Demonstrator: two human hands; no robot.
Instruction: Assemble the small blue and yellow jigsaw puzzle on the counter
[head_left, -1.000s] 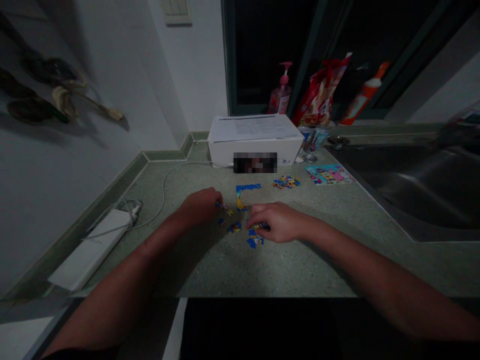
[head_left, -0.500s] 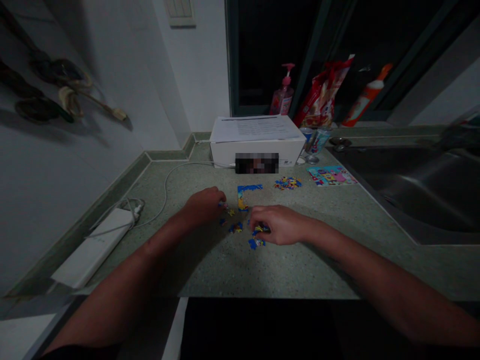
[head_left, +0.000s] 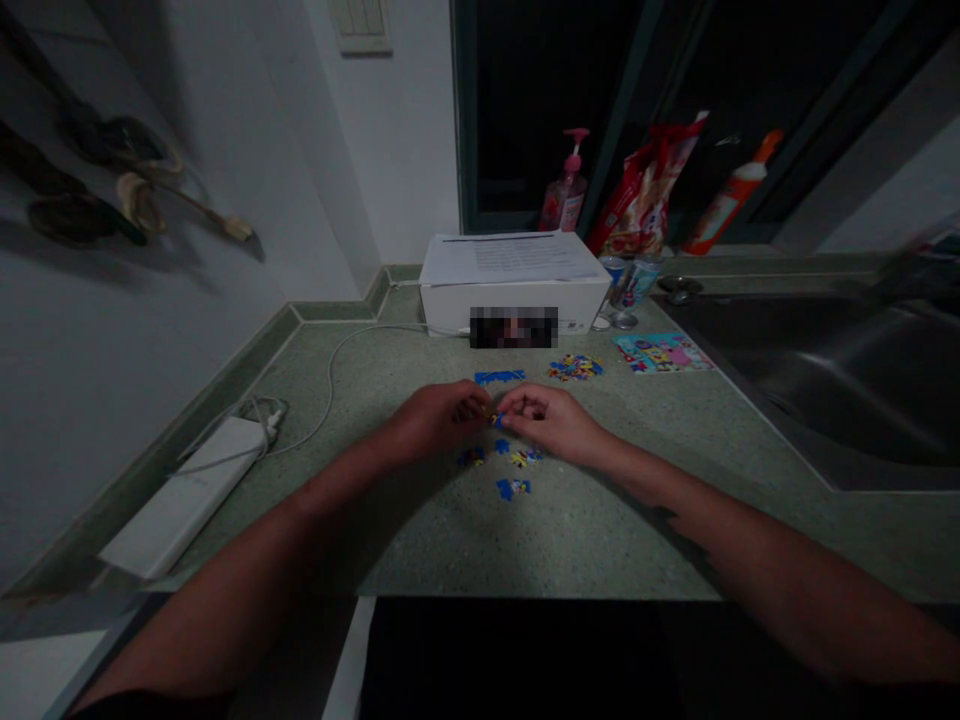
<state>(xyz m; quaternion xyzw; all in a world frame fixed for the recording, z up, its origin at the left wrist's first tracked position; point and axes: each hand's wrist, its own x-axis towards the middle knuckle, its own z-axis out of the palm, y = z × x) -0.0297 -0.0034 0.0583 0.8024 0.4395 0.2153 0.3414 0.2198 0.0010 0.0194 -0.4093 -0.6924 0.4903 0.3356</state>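
Note:
My left hand (head_left: 448, 418) and my right hand (head_left: 546, 420) meet over the counter, fingertips pinched close together. Between them is a small blue and yellow jigsaw puzzle piece (head_left: 496, 419), which the right fingers grip. The left fingers are closed at its other side; what they hold is mostly hidden. Just behind the hands shows the blue top edge of a partly joined puzzle (head_left: 500, 377), its lower part covered by my left hand. Nearer to me lie loose pieces: a dark one (head_left: 472, 457), a blue one (head_left: 502, 447), a yellow cluster (head_left: 526, 457) and a blue cluster (head_left: 514, 489).
A pile of pieces (head_left: 575, 367) and a colourful picture card (head_left: 664, 353) lie at the right, near the sink (head_left: 832, 380). A white box (head_left: 517, 285) stands behind. At left are a power strip (head_left: 191, 495) and a cable (head_left: 330, 385).
My right hand has moved up and away from the near pieces, uncovering the yellow cluster. My left hand has moved right, and both hands now meet at a puzzle piece.

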